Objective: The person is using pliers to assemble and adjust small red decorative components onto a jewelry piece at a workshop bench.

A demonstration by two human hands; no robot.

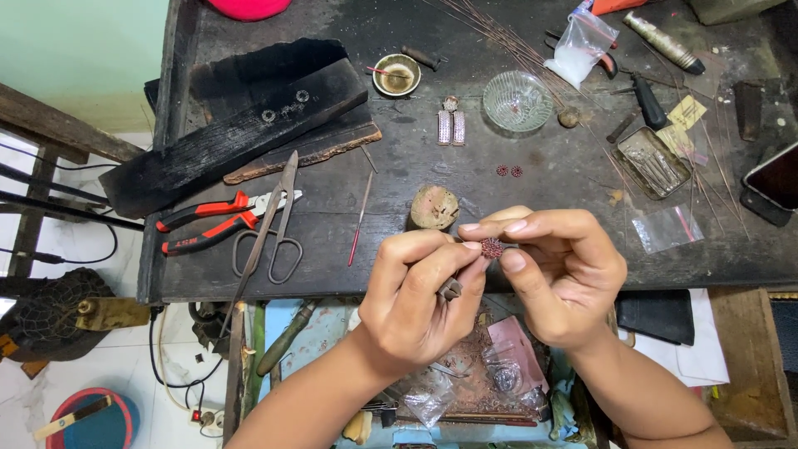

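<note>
Nearest to us, we are seeing our two forearms rising from the bottom edge and meeting above the front edge of the bench (499, 266). We are pinching a small round reddish piece (492, 248), studded like a tiny disc, with our right hand (559, 274): the thumb and forefinger are clamped on its right side. Our left hand (416, 299) is touching the same piece from the left, with its fingers (453, 258) curled together around a small dark metal tool (450, 288) that is poking out below the knuckles. The piece is sitting in the air between both hands, just in front of a stubby wooden block (433, 206) that is standing on the bench.

Farther back we are seeing two more small red discs (509, 170) lying side by side, a clear ribbed glass bowl (515, 100), a small brass bowl (396, 73) and a pair of rectangular silvery pieces (451, 126). To the left, red-handled pliers (220, 220) are lying just beside metal scissors (274, 237), near a charred black wooden slab (241, 125). A thin red-tipped needle (361, 218) is resting between the scissors and the block. On the right, a metal tin of thin pins (652, 162) is lying near a small clear plastic bag (667, 228), and a bundle of thin wires (507, 41) is fanning across the back.
</note>
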